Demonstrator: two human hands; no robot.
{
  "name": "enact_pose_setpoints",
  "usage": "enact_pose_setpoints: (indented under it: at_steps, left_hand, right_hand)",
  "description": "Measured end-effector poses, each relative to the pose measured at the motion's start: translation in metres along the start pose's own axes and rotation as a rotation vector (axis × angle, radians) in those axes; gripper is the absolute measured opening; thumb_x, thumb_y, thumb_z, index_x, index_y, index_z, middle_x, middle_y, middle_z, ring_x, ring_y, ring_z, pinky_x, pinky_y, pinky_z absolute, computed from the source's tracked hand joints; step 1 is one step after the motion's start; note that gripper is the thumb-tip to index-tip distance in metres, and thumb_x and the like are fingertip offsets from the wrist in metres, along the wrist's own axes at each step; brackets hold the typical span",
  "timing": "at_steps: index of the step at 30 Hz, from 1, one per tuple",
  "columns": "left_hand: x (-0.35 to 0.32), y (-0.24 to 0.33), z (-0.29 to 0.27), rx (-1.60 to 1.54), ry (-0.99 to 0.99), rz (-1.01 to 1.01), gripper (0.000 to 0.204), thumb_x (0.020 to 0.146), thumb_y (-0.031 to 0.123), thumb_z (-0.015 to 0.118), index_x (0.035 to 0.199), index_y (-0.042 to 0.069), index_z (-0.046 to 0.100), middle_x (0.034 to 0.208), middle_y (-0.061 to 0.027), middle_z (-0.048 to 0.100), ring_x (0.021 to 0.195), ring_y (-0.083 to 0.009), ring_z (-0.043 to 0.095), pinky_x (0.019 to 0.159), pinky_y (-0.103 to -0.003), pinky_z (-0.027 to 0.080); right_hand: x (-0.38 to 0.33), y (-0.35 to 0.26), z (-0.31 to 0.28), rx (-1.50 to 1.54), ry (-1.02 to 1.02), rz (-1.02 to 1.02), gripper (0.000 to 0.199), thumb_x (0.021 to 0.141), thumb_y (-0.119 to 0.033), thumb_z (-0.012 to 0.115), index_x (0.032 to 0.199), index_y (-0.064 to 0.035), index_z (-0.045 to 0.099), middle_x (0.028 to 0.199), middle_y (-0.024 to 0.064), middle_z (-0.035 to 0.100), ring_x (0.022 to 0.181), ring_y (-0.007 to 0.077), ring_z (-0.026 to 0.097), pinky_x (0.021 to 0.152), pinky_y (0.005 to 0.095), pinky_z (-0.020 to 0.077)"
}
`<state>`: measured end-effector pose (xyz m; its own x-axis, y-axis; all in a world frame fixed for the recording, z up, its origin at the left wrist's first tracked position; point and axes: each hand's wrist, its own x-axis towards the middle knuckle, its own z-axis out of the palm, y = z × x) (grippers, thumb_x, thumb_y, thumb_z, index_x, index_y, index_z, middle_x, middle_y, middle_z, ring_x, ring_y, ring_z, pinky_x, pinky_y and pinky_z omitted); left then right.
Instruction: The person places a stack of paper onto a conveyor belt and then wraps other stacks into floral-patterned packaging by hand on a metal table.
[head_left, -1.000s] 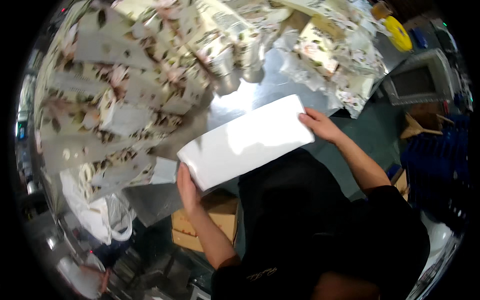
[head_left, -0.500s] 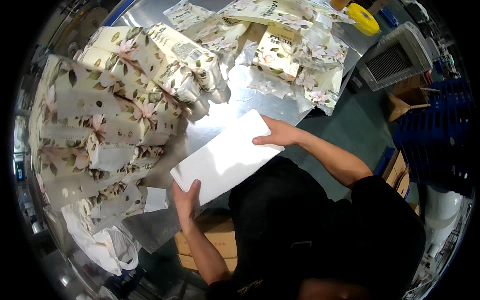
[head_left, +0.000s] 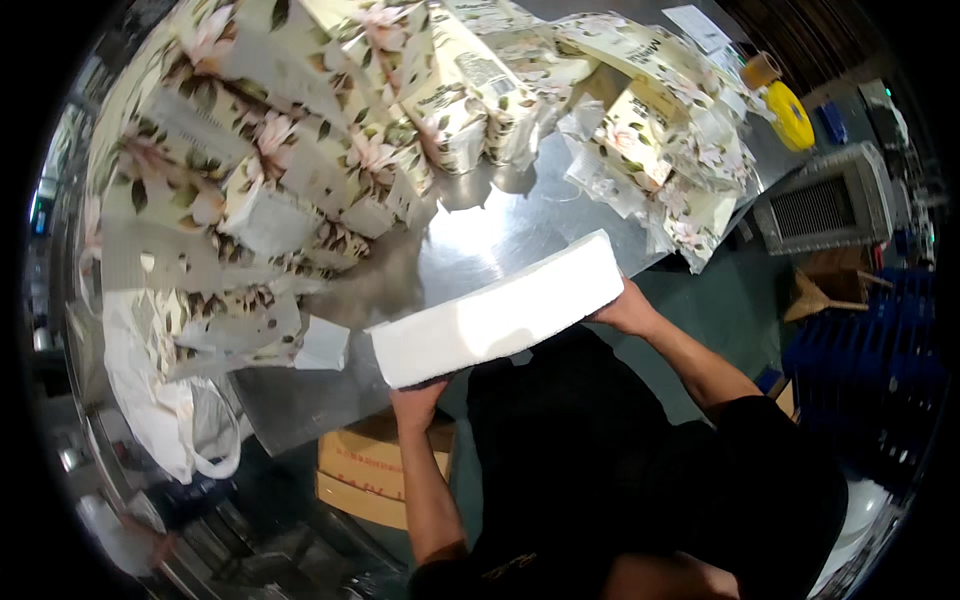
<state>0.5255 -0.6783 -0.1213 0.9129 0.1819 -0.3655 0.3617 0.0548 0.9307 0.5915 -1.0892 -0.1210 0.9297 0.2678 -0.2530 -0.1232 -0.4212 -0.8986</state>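
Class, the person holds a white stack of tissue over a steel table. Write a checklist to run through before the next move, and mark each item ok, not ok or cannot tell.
1. Left hand grips the near end of the white stack: ok.
2. Right hand supports the far end: ok.
3. Stack holds together with no sheets slipping: ok.
4. Bare patch of steel table lies beside the stack: ok.
5. Floral packs stand apart from the stack: ok.
6. Underside of the stack is clean: cannot tell, it is hidden.
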Motion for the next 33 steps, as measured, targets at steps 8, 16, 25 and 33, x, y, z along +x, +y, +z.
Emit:
enact_pose_setpoints:
  at_steps: [8, 16, 25, 33]
  left_hand:
    - [-0.014, 0.032, 0.025, 0.109, 0.201, 0.137, 0.089, 0.076, 0.017, 0.088, 0.146, -0.002, 0.037, 0.134, -0.0149, 0.055, 0.122, -0.024, 0.053, 0.106, -0.038, 0.042]
    - [-0.139, 0.066, 0.017, 0.079, 0.303, -0.089, 0.087, 0.091, 0.024, 0.075, 0.152, -0.005, 0.021, 0.139, -0.0171, 0.048, 0.129, -0.0252, 0.046, 0.11, -0.038, 0.038]
    - [-0.345, -0.058, 0.011, -0.268, 0.699, -0.038, 0.082, 0.088, 0.018, 0.078, 0.149, -0.003, 0.026, 0.135, -0.0152, 0.051, 0.126, -0.0246, 0.05, 0.107, -0.04, 0.042]
    - [-0.572, -0.195, 0.004, -0.585, 1.047, 0.005, 0.09, 0.09, 0.014, 0.072, 0.155, -0.005, 0.013, 0.14, -0.0213, 0.049, 0.132, -0.0301, 0.046, 0.11, -0.044, 0.038]
  right_hand:
    - [0.044, -0.052, -0.011, 0.112, -0.199, -0.092, 0.067, 0.084, -0.025, 0.082, 0.138, 0.0015, 0.053, 0.129, 0.0124, 0.064, 0.121, 0.0232, 0.058, 0.105, 0.0392, 0.0451]
    - [0.093, -0.125, 0.003, -0.051, -0.824, -0.015, 0.1, 0.087, -0.048, 0.076, 0.156, -0.0001, 0.021, 0.144, 0.022, 0.05, 0.131, 0.0282, 0.05, 0.108, 0.0392, 0.0406]
    - [-0.01, -0.122, 0.149, -0.34, -1.051, -0.19, 0.072, 0.089, -0.028, 0.078, 0.146, -0.0013, 0.043, 0.125, 0.0108, 0.064, 0.114, 0.02, 0.059, 0.097, 0.0354, 0.0489]
    - [-0.173, -0.11, 0.343, -0.45, -1.452, -0.219, 0.078, 0.088, -0.031, 0.079, 0.149, -0.0049, 0.039, 0.125, 0.0064, 0.061, 0.11, 0.0164, 0.057, 0.09, 0.0345, 0.051]
